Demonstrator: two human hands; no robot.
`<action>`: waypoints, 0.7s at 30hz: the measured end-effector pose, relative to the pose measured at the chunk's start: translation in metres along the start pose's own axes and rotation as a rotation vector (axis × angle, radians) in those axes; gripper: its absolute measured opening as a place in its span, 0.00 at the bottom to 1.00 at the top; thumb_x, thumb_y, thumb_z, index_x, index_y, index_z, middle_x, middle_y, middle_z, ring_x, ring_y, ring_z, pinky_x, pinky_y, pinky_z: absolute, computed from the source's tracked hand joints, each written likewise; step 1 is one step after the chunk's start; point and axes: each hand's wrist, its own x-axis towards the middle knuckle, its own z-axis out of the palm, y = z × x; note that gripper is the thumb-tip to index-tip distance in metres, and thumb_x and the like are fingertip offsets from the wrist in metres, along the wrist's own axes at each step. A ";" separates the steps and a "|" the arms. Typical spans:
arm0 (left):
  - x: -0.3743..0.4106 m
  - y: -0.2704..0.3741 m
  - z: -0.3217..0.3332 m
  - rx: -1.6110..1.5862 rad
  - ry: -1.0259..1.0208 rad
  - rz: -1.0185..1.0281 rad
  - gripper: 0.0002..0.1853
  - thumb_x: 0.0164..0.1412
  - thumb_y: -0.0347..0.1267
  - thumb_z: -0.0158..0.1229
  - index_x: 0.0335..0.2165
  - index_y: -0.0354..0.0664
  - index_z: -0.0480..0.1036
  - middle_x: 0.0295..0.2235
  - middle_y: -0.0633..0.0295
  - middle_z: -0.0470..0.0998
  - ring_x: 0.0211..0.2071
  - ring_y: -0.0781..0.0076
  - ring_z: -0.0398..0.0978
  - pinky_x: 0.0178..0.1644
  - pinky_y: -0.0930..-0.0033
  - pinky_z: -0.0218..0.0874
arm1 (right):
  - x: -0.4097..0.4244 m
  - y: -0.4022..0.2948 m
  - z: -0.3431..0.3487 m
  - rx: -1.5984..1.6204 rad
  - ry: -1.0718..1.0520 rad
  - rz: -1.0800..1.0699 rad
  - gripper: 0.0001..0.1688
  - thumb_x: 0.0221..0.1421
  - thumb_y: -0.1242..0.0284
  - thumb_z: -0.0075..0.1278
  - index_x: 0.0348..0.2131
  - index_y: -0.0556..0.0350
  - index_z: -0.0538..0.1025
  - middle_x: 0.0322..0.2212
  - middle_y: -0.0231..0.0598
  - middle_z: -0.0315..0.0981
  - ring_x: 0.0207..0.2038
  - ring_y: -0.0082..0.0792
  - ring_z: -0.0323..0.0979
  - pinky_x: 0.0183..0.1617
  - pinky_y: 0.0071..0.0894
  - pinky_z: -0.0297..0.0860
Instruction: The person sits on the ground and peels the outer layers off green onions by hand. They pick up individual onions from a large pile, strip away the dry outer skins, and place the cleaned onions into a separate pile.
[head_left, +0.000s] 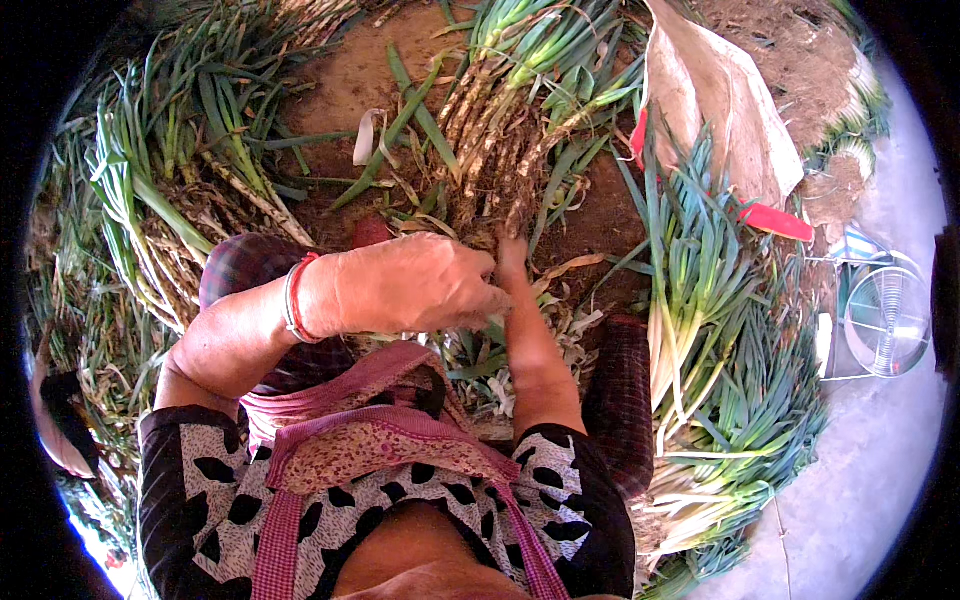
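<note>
My left hand (405, 285), with a red and a silver bangle at the wrist, is bent across my lap, its fingers curled near my right forearm; whether it holds anything is hidden. My right hand (513, 251) reaches forward to the root end of a soil-covered bundle of green onions (480, 135); its fingers are blurred and its grip is unclear. Below my hands, peeled leaves and pale skins (499, 386) lie between my knees. Cleaner green onions with white stems (686, 322) are piled at my right.
Unpeeled green onions (172, 150) are heaped at left. A pale sack (720, 97) with red edging stands at upper right. Beyond the right pile are a round fan (887, 322) and grey floor (862, 442). A loose green leaf (390, 139) lies ahead.
</note>
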 end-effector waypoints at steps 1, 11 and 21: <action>-0.001 -0.001 0.001 0.010 0.025 0.007 0.14 0.53 0.35 0.52 0.39 0.43 0.68 0.26 0.51 0.68 0.28 0.51 0.71 0.30 0.55 0.62 | -0.005 -0.009 -0.005 0.079 -0.011 0.030 0.45 0.45 0.53 0.55 0.49 0.70 0.57 0.40 0.52 0.62 0.37 0.45 0.65 0.42 0.44 0.62; -0.005 -0.017 0.014 -0.135 -0.036 0.162 0.17 0.53 0.39 0.52 0.39 0.40 0.69 0.25 0.49 0.71 0.32 0.49 0.70 0.34 0.54 0.60 | -0.279 -0.126 -0.079 0.611 -0.134 -0.446 0.19 0.52 0.64 0.49 0.40 0.59 0.71 0.17 0.23 0.60 0.16 0.19 0.57 0.19 0.21 0.53; 0.052 -0.062 0.078 -0.748 0.474 -0.593 0.26 0.57 0.48 0.48 0.35 0.31 0.69 0.29 0.49 0.75 0.27 0.54 0.73 0.34 0.61 0.66 | -0.473 -0.055 -0.102 0.169 -0.122 -0.256 0.29 0.51 0.68 0.47 0.51 0.62 0.62 0.30 0.33 0.70 0.29 0.27 0.67 0.32 0.26 0.64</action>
